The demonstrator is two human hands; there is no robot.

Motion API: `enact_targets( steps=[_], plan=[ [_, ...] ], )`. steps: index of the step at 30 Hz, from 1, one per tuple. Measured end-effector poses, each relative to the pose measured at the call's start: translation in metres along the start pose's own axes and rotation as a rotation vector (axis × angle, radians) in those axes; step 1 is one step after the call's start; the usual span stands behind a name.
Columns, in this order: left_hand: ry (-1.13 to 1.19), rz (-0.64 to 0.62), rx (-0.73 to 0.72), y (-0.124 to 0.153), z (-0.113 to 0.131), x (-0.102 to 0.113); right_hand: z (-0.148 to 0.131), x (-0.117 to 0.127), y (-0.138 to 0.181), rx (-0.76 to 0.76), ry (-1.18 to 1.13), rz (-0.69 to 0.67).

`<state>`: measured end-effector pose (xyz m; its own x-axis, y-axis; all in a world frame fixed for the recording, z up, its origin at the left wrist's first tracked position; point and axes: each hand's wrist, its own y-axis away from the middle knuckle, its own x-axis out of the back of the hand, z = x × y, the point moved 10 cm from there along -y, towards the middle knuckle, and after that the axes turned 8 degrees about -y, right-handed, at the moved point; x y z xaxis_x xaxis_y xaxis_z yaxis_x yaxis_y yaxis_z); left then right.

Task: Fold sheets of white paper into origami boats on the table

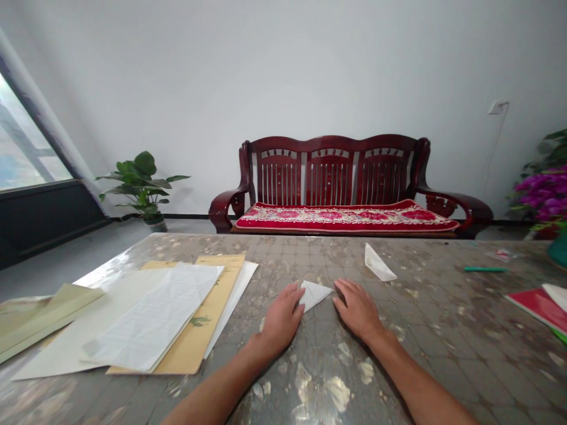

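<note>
A small piece of white paper folded into a triangle [315,294] lies on the patterned tabletop between my hands. My left hand [282,314] rests at its left edge, fingers stretched out and touching it. Close to the paper's right tip, my right hand [358,306] lies on the table with its fingers extended and apart, holding nothing. Farther back and to the right is a second folded white paper [379,263], untouched by either hand.
Left on the table [305,366] are white sheets [163,319], a tan pad [186,351] and a yellowish folded paper [48,319]. On the right lie a green pen [485,269] and a red booklet [538,306]. A wooden bench [328,177] stands beyond the table.
</note>
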<state>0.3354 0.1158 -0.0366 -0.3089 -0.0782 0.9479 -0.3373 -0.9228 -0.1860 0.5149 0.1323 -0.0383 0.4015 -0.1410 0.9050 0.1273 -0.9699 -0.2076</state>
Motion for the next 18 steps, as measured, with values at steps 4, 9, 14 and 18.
enact_targets(
  steps=[4, 9, 14, 18],
  plan=[
    [-0.089, 0.128, -0.097, -0.01, 0.02, 0.024, -0.006, 0.015, 0.002, 0.019, -0.032, 0.108],
    [-0.28, 0.056, -0.181, -0.022, 0.05, 0.011, -0.017, 0.015, 0.003, 0.076, -0.067, 0.091],
    [-0.363, -0.049, -0.058, -0.034, 0.039, -0.003, -0.016, 0.014, 0.002, 0.062, -0.097, 0.087],
    [-0.378, -0.062, -0.104, -0.037, 0.04, -0.001, -0.017, 0.007, 0.0, 0.046, -0.149, 0.053]
  ],
)
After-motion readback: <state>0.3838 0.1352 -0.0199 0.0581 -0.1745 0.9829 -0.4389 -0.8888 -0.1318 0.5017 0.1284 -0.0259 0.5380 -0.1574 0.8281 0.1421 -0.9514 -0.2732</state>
